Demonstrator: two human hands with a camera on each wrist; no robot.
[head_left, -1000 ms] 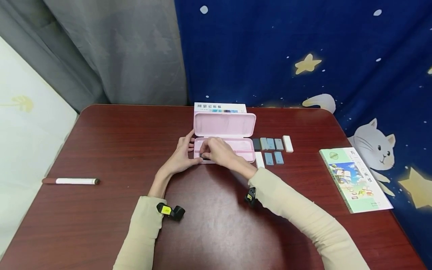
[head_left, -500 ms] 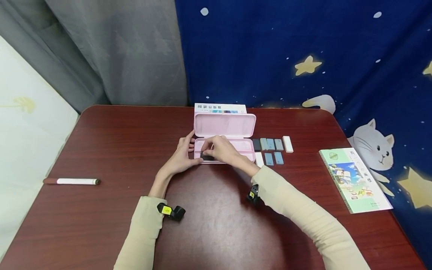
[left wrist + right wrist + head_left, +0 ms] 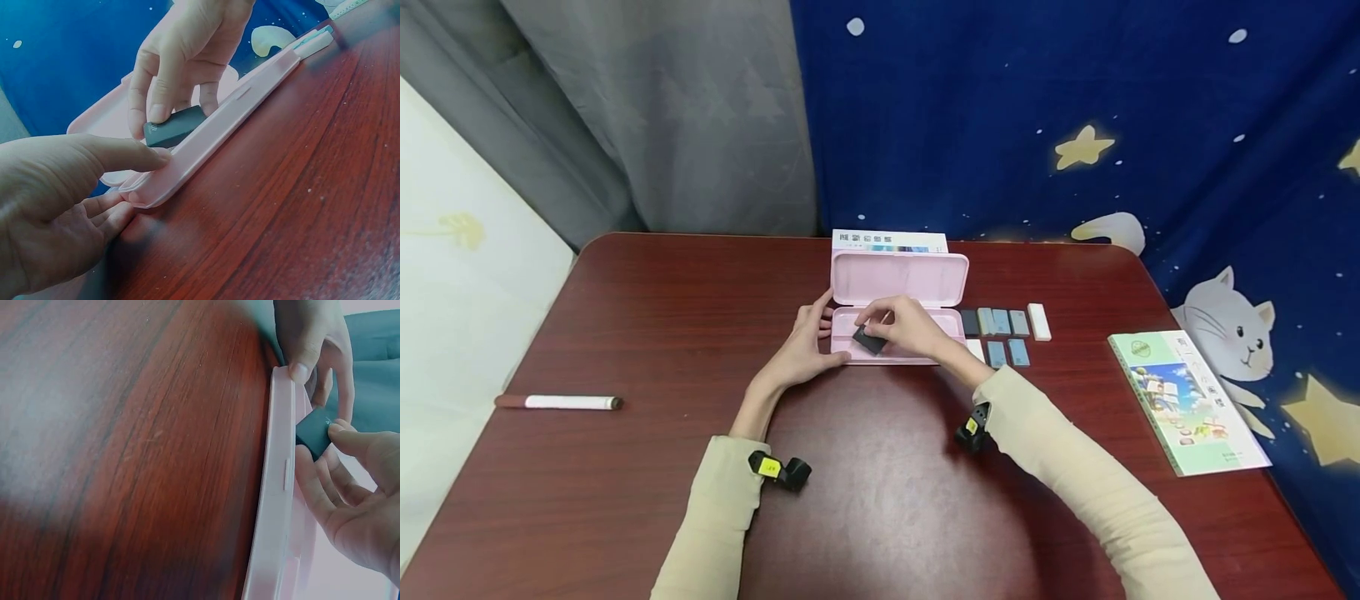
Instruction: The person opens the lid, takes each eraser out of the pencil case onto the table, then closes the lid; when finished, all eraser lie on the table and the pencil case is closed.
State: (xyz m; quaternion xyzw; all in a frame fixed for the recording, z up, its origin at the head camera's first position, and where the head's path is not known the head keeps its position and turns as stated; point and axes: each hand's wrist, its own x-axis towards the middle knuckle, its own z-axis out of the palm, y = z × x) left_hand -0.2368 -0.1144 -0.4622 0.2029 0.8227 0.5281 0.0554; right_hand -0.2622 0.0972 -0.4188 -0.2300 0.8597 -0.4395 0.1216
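A pink pencil case (image 3: 917, 279) stands with its lid raised at the far middle of the table. My left hand (image 3: 808, 346) holds the case's left end, thumb at the near corner and fingers along the side. Between the thumb and fingers of my right hand (image 3: 910, 325) is a black eraser (image 3: 868, 340), pinched and tilted over the left part of the case. In the left wrist view the eraser (image 3: 175, 127) shows small pale print on one end. My right hand hides part of the case's inside.
Right of the case lie several small blue-grey blocks (image 3: 1000, 321), a dark one (image 3: 970, 322) and a white one (image 3: 1039, 322). A book (image 3: 1191, 400) lies at the far right, a white marker (image 3: 571, 402) at the left. Behind the lid is another book (image 3: 887, 239).
My right hand has lifted slightly and shifted right, bringing the black eraser up from the case's left compartment and turning it askew. My left hand stays in place.
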